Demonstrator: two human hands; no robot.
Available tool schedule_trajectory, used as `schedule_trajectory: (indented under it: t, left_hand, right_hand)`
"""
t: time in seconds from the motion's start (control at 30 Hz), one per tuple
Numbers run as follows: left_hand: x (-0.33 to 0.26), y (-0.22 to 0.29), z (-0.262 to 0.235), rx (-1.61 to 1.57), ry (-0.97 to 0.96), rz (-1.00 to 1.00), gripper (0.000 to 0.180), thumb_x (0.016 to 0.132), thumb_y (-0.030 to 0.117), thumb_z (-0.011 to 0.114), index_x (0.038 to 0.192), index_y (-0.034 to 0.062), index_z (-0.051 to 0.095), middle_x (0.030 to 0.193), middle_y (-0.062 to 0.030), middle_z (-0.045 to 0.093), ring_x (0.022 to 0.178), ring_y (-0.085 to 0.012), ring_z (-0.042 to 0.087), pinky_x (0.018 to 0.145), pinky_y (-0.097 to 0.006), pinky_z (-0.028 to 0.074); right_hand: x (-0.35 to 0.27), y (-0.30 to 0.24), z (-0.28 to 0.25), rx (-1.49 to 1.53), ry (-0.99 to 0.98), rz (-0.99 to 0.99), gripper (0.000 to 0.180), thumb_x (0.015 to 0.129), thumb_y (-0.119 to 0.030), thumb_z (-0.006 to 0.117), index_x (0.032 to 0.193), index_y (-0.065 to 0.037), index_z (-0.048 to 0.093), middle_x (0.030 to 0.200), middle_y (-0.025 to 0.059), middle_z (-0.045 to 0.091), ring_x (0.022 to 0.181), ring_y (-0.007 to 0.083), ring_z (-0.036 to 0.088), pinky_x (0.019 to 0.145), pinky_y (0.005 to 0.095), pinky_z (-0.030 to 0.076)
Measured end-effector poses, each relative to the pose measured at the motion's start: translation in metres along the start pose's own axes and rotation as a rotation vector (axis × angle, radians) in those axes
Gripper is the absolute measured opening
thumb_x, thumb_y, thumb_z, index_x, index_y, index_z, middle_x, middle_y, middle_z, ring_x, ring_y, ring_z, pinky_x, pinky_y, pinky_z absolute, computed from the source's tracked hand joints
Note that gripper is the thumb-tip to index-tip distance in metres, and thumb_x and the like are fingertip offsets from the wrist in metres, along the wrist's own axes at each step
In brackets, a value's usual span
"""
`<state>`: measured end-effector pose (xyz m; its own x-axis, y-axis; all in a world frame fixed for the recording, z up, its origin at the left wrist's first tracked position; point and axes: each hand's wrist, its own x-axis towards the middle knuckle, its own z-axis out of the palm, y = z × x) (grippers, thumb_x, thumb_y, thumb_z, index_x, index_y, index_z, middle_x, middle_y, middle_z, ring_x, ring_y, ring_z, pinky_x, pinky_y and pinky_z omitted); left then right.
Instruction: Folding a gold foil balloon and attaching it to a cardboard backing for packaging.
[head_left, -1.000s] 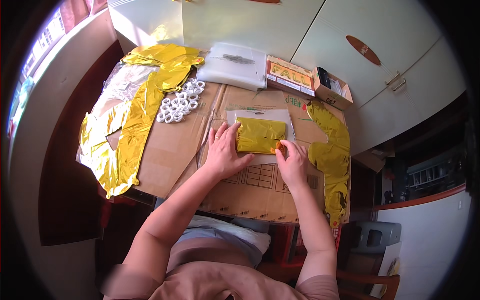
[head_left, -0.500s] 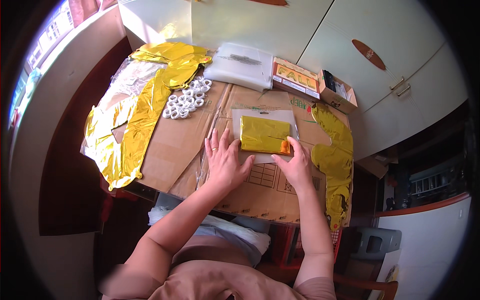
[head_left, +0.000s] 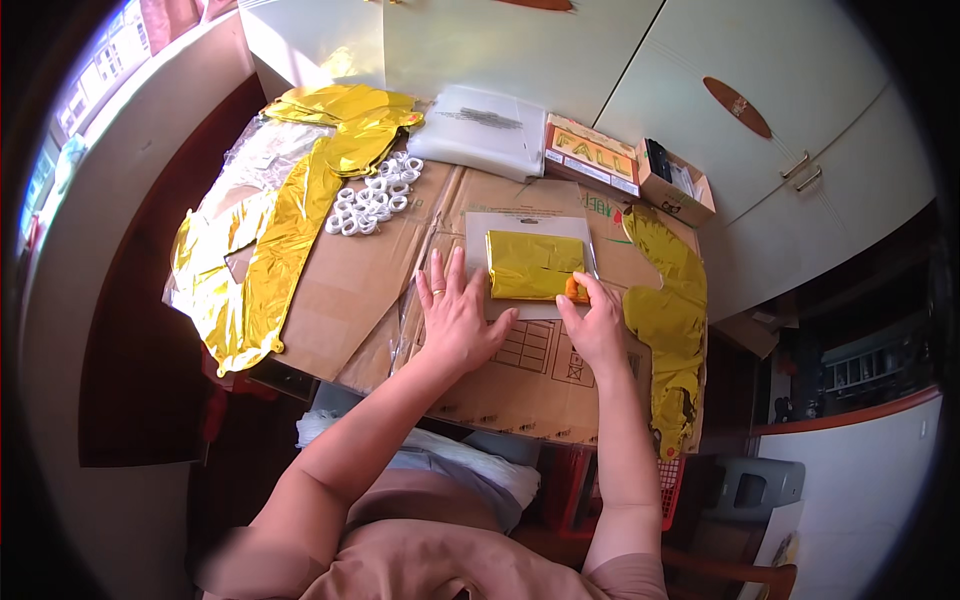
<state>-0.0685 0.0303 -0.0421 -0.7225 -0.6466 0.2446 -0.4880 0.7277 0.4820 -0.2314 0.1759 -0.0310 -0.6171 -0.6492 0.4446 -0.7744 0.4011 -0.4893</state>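
Observation:
A folded gold foil piece (head_left: pixel 533 265) lies inside a clear plastic sleeve (head_left: pixel 520 228) on flattened brown cardboard (head_left: pixel 380 270). My left hand (head_left: pixel 457 318) rests flat on the cardboard, fingers spread, touching the sleeve's lower left edge. My right hand (head_left: pixel 594 325) pinches the sleeve's lower right corner, next to a small orange bit of the foil.
Gold foil balloon shapes lie at the left (head_left: pixel 262 250) and right (head_left: pixel 672 318). A heap of small white rings (head_left: pixel 372 196) sits at the back, with a stack of clear bags (head_left: pixel 482 130), an orange box (head_left: pixel 590 155) and an open carton (head_left: pixel 675 185). White cabinet doors (head_left: pixel 760 110) stand behind.
My left hand slid down off the gold foil and now lies flat below the sleeve. My right hand stayed at the sleeve's lower right corner.

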Motion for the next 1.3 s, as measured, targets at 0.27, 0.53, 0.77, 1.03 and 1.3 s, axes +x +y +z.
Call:
schedule_trajectory:
  t: [0.27, 0.53, 0.77, 1.03, 1.3]
  left_hand:
    - [0.003, 0.0, 0.002, -0.033, -0.047, 0.049, 0.065, 0.093, 0.052, 0.059, 0.14, 0.0086, 0.054, 0.159, -0.0224, 0.03, 0.152, -0.0429, 0.011, 0.12, -0.06, 0.001]
    - [0.01, -0.006, 0.002, -0.032, -0.022, -0.01, 0.06, 0.092, 0.042, 0.062, 0.14, 0.0076, 0.053, 0.157, -0.0212, 0.033, 0.151, -0.0429, 0.014, 0.121, -0.058, 0.004]
    - [0.013, 0.0, 0.018, -0.046, 0.016, 0.0, 0.062, 0.091, 0.032, 0.06, 0.144, 0.003, 0.046, 0.16, -0.0225, 0.028, 0.152, -0.0443, 0.011, 0.122, -0.058, 0.003]
    - [0.018, 0.006, 0.011, -0.059, -0.071, -0.043, 0.066, 0.091, 0.035, 0.06, 0.145, 0.0027, 0.044, 0.16, -0.0227, 0.027, 0.153, -0.0425, 0.009, 0.122, -0.058, 0.001]
    - [0.007, 0.006, 0.015, 0.049, 0.018, 0.038, 0.075, 0.091, 0.046, 0.06, 0.145, -0.0024, 0.042, 0.16, -0.0229, 0.027, 0.153, -0.0414, 0.01, 0.122, -0.058, 0.001]
  right_hand:
    - [0.007, 0.001, 0.01, -0.134, 0.048, 0.002, 0.038, 0.081, -0.016, 0.077, 0.115, -0.003, 0.064, 0.113, 0.0152, 0.068, 0.103, 0.0351, 0.061, 0.095, 0.0439, 0.045]
    - [0.005, -0.002, 0.004, -0.07, -0.054, 0.046, 0.046, 0.078, -0.012, 0.077, 0.12, -0.003, 0.062, 0.118, 0.016, 0.066, 0.112, 0.0353, 0.059, 0.1, 0.0442, 0.043]
    - [0.004, 0.001, 0.009, -0.054, -0.018, 0.026, 0.049, 0.078, -0.012, 0.077, 0.123, -0.003, 0.06, 0.122, 0.0178, 0.064, 0.117, 0.035, 0.058, 0.103, 0.0444, 0.04]
    - [0.005, 0.004, 0.013, -0.078, 0.019, 0.024, 0.046, 0.08, -0.014, 0.076, 0.122, -0.003, 0.06, 0.121, 0.0185, 0.065, 0.116, 0.0351, 0.059, 0.101, 0.0444, 0.041]
    - [0.004, 0.003, 0.013, -0.067, 0.024, 0.035, 0.043, 0.082, -0.015, 0.075, 0.121, -0.003, 0.061, 0.121, 0.0175, 0.065, 0.111, 0.0358, 0.059, 0.099, 0.0435, 0.043]
